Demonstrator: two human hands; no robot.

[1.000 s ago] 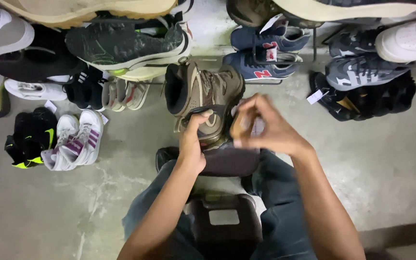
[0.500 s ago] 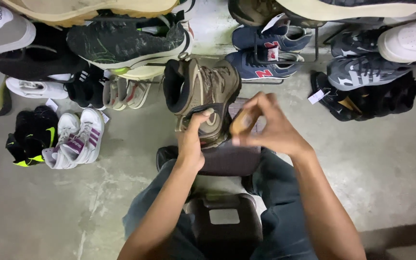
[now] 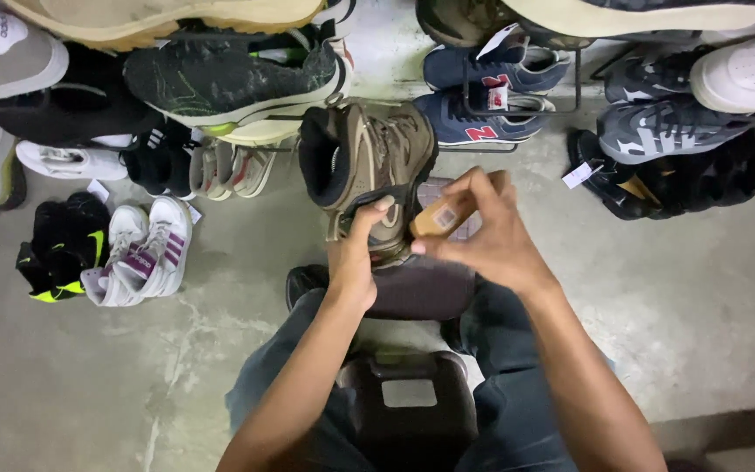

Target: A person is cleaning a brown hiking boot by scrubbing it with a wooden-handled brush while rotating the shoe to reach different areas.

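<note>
Brown wood shows in the right hand (image 3: pixel 491 236), whose fingers curl tight around a small brush (image 3: pixel 444 216), wrist bent inward, forearm slanting up from the lower right. Its bristles are hidden against the boot (image 3: pixel 369 166) just left of it. The left hand (image 3: pixel 356 253) clamps the boot's lower end, thumb on top, fingers out of sight beneath. Beyond both hands, sneakers (image 3: pixel 482 118) crowd the concrete floor (image 3: pixel 701 288), many cut off at the top edge.
</note>
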